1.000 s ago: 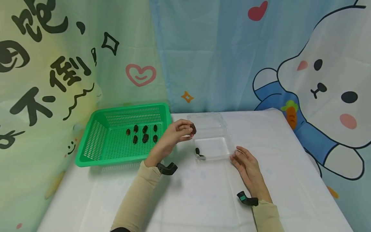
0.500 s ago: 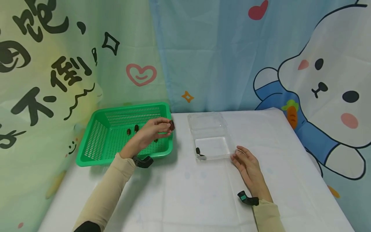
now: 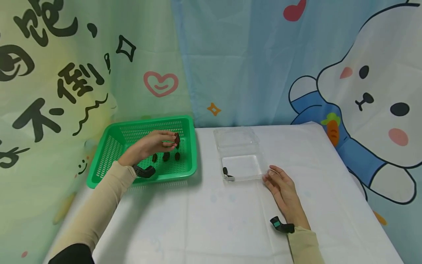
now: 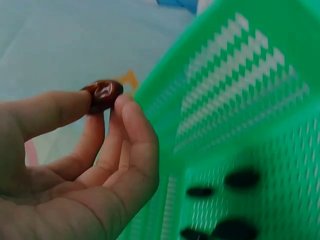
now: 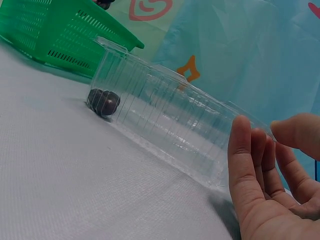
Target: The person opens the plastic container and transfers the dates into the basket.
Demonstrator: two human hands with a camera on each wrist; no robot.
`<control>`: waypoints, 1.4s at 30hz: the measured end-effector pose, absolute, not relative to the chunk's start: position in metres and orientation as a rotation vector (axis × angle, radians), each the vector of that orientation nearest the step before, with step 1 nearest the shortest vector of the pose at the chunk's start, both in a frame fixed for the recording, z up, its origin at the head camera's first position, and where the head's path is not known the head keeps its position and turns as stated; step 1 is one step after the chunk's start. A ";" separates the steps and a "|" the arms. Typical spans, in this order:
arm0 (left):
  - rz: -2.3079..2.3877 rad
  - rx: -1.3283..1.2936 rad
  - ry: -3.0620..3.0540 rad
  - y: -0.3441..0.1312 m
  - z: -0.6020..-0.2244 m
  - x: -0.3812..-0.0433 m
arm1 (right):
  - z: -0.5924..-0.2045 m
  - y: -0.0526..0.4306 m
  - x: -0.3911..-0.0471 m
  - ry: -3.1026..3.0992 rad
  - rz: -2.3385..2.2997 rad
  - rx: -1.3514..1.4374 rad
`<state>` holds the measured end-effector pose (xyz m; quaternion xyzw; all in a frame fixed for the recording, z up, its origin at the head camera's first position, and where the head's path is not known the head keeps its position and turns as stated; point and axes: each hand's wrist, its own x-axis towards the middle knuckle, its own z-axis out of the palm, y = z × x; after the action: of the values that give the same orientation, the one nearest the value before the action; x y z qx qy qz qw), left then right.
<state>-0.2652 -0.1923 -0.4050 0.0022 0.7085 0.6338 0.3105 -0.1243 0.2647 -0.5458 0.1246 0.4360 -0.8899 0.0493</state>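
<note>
My left hand pinches a glossy brown date between thumb and fingertips, held up over the green basket. Below it, several dark dates lie spread on the basket floor, some hidden by the hand. A clear plastic box stands open to the basket's right, its lid laid back behind it. In the box's near left corner sit a few dates. At the near right corner, my right hand holds the box, thumb on the rim and fingers along the outer wall.
White cloth covers the table. Behind it hangs a printed curtain with a cartoon bear on the right, close to the table's back edge. Basket and box stand apart with a strip of cloth between them.
My left hand has moved left from beside the clear box to above the basket, still pinching the date. The right hand and the box have stayed in place.
</note>
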 end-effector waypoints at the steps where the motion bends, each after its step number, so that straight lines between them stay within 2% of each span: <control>1: 1.650 -0.002 1.893 -0.196 -0.406 -0.268 | -0.546 0.264 -0.124 1.326 -2.712 0.382; 9: 1.392 0.022 2.093 -0.230 -0.408 -0.283 | -0.545 0.263 -0.127 1.327 -2.704 0.385; 17: 1.171 -0.070 2.153 -0.260 -0.412 -0.284 | -0.544 0.263 -0.127 1.340 -2.698 0.383; 42: 0.779 -0.166 2.259 -0.286 -0.431 -0.281 | -0.547 0.265 -0.124 1.336 -2.701 0.381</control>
<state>-0.2812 -0.2860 -0.4315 -0.0643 0.8782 0.3029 0.3644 -0.1243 0.2655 -0.5467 0.1253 0.4392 -0.8881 0.0522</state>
